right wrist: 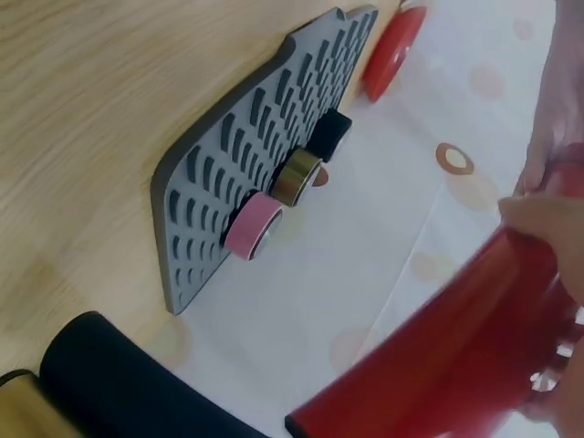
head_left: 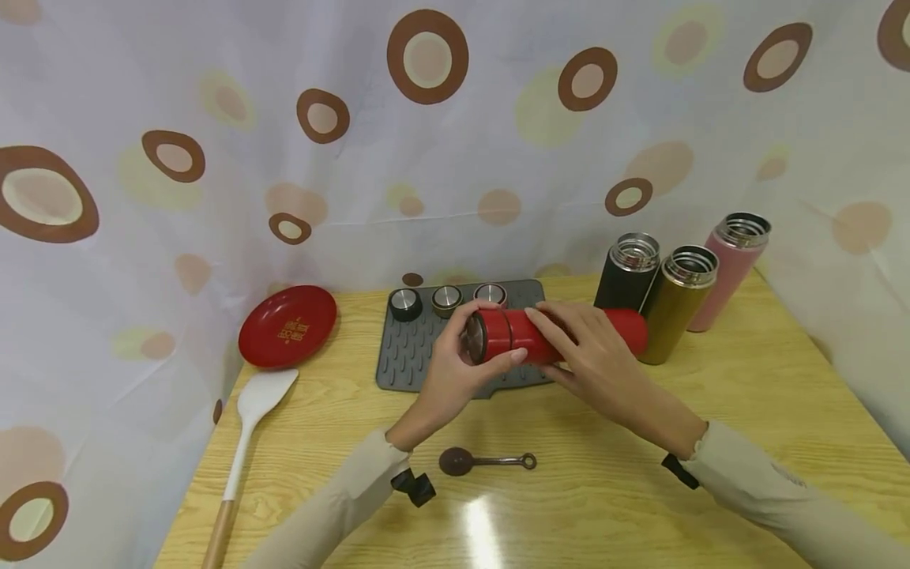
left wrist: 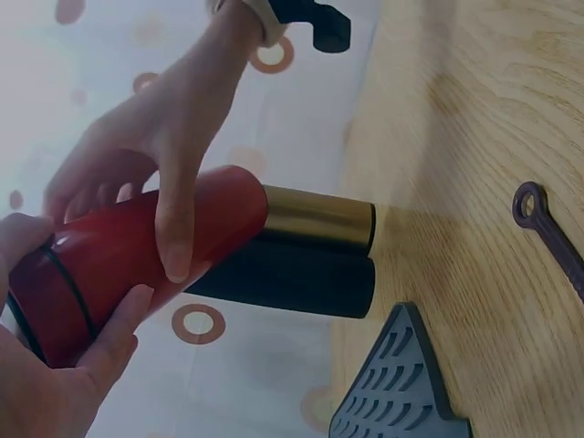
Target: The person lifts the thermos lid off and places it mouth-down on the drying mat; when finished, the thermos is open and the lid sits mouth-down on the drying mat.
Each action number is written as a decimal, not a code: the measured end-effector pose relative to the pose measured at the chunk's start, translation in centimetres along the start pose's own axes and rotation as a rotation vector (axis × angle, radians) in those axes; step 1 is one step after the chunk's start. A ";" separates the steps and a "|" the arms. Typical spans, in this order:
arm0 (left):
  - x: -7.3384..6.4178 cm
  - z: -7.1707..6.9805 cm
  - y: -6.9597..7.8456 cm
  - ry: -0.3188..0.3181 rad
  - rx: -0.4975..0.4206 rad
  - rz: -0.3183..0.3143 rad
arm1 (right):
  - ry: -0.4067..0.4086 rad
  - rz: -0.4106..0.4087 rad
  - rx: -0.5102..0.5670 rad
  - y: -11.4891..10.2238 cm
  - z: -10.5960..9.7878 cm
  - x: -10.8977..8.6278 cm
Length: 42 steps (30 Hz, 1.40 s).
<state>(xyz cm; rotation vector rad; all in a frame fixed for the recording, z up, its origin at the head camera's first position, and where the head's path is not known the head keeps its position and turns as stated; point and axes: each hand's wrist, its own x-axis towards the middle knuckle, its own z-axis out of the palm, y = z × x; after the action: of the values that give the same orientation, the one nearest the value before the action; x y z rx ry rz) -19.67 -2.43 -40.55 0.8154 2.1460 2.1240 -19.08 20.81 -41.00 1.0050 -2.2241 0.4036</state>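
Observation:
A red thermos flask (head_left: 624,328) is held sideways above the grey drying mat (head_left: 398,359), its lid end to the left. My left hand (head_left: 455,356) grips the capped end, thumb and fingers around the red lid (head_left: 495,332). Around the flask's body my right hand (head_left: 593,356) is curled, fingers over the top. The left wrist view shows the red flask (left wrist: 137,246) between both hands, with a dark ring between lid and body. On the mat's back edge stand a black lid (right wrist: 328,135), a gold lid (right wrist: 297,177) and a pink lid (right wrist: 254,226).
Uncapped black (head_left: 626,276), gold (head_left: 678,304) and pink (head_left: 735,265) flasks stand at the right back. A brown spoon (head_left: 486,461) lies in front. At left are a red plate (head_left: 287,325) and a white spatula (head_left: 249,419) with a wooden handle. A patterned curtain (head_left: 455,158) hangs behind.

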 end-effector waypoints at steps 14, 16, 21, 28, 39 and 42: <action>-0.4 -6.3 0.5 -0.322 1.360 0.905 | -0.018 -0.112 -0.027 1.1 0.1 -0.2; -0.7 -6.9 0.3 -0.343 1.394 0.981 | -0.011 -0.153 -0.026 1.1 0.1 -0.1; -1.0 -7.3 0.5 -0.287 1.427 1.131 | 0.019 -0.220 0.000 0.7 0.1 0.5; -0.9 -6.7 1.2 -0.293 1.121 0.963 | -0.015 -0.193 0.072 0.6 0.3 0.6; -1.3 -4.6 0.3 -0.086 0.530 0.078 | -0.006 -0.223 -0.109 0.8 0.7 1.2; -1.1 -4.4 0.3 -0.082 0.535 -0.005 | 0.004 -0.223 -0.107 0.9 0.8 1.4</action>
<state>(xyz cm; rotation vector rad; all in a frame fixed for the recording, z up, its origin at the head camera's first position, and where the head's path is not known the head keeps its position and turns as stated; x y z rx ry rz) -20.23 -6.98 -40.30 0.8946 2.6987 1.4832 -20.74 20.23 -40.66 1.1774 -2.0777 0.1850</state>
